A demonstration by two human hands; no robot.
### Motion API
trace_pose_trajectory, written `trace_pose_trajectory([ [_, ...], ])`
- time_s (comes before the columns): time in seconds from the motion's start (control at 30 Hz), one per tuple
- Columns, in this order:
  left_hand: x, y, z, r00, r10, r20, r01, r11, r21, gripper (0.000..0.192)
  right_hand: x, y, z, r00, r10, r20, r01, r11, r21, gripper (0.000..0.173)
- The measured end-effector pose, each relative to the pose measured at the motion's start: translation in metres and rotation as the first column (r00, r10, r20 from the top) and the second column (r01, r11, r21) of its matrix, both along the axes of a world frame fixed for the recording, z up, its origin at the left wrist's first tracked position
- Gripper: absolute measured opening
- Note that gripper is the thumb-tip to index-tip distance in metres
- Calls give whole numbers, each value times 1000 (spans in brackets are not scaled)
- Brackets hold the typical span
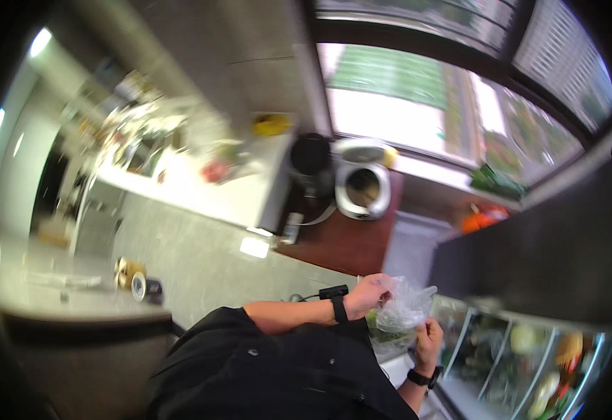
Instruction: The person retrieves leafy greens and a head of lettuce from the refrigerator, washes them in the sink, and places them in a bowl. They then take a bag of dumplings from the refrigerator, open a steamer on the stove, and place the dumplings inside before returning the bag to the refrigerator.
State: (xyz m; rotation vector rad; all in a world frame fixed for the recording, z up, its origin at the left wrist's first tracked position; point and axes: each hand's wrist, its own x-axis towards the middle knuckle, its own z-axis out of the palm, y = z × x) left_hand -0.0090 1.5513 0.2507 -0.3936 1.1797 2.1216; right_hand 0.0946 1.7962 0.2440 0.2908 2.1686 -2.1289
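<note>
A clear plastic bag is stretched between both hands in front of the body, its upper part bunched. Green contents, perhaps vegetables, show through its lower part. My left hand, with a black band at the wrist, pinches the bag's upper left edge. On the bag's lower right side, the fingers of my right hand are closed on the plastic; a dark watch is on that wrist. Just right of the hands are the lit shelves of an open refrigerator, holding food that is partly blurred.
A dark refrigerator door juts in at the right. Ahead, a brown tabletop bears a white rice cooker with its lid up and a black appliance. A white counter with blurred items runs left. Tape rolls lie at lower left.
</note>
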Motion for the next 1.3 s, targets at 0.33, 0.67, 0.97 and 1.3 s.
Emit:
trace_pose_trajectory([
  [0.33,88,-367,29,825,527,-202,-561,724,-401,24,-88,-379,42,778,540,-321,-385,814,436,21],
  [0.67,128,-653,2,469,714,-520,-861,238,-450,38,-100,-747,6,-34,995,-96,-735,40,677,32],
  [0.97,84,-918,59,515,704,-489,-807,207,-552,45,-192,-1001,-10,-144,988,62,-569,-134,811,58],
  [1.3,-29,-1073,89,790,465,-399,-611,556,-563,47,-266,-1233,-105,-89,991,104,-569,-137,811,21],
])
